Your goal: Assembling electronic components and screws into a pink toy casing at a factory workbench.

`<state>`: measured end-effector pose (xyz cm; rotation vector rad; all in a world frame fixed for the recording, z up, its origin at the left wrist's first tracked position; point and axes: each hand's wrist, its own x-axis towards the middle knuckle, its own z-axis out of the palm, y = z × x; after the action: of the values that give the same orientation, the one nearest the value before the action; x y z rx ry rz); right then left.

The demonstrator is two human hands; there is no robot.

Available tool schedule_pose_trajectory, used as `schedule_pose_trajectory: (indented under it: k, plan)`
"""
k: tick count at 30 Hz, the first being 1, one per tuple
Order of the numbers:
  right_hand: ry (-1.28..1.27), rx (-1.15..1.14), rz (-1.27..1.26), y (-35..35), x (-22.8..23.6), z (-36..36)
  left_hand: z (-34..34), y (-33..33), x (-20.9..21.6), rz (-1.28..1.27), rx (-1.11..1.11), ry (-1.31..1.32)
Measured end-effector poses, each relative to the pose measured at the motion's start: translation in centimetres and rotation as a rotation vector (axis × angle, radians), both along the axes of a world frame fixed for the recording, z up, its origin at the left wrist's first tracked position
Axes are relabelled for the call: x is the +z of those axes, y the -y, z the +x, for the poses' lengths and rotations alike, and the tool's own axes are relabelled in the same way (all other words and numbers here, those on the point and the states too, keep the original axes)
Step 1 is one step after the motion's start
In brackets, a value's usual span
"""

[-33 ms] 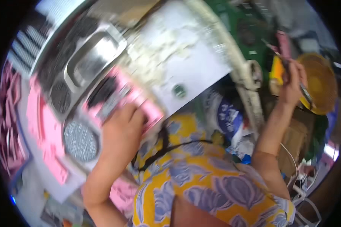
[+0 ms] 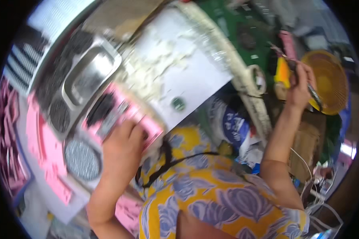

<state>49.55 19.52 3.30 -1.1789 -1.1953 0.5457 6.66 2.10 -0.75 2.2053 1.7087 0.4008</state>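
Mostly pink pc [image 2: 148, 124], blk patch [image 2: 101, 108]

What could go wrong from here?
The right hand grips a slim dark tool that looks close to the yellow basket, so it might snag there. The round green piece sits near the edge of the white sheet and could get knocked off. Small white pieces could scatter if bumped.

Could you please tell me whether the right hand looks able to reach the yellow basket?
Probably yes: the yellow basket appears close beside the right hand, and only the slim tool held in that hand seems to lie between them.
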Motion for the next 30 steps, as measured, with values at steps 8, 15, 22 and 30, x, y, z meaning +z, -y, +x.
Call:
schedule_pose_trajectory:
  k: [8, 15, 22, 30]
  plan:
    - [0.064, -0.203, 0.05, -5.5, 0.5, 2.0, 0.8, -0.6, 0.8, 0.064, 0.011, 0.093]
    - [-0.488, 0.151, -0.384, -8.9, -4.5, 1.4, 0.7, 0.4, 0.6, 0.037, 0.172, 0.062]
    - [-0.322, 0.759, -0.463, 4.3, -5.6, -14.2, 0.3, 1.4, -0.2, 0.026, 0.227, 0.347]
    - [0.814, 1.065, 0.131, 8.2, -5.4, -24.2, -0.5, 3.7, 0.3, -0.029, 0.437, 0.662]
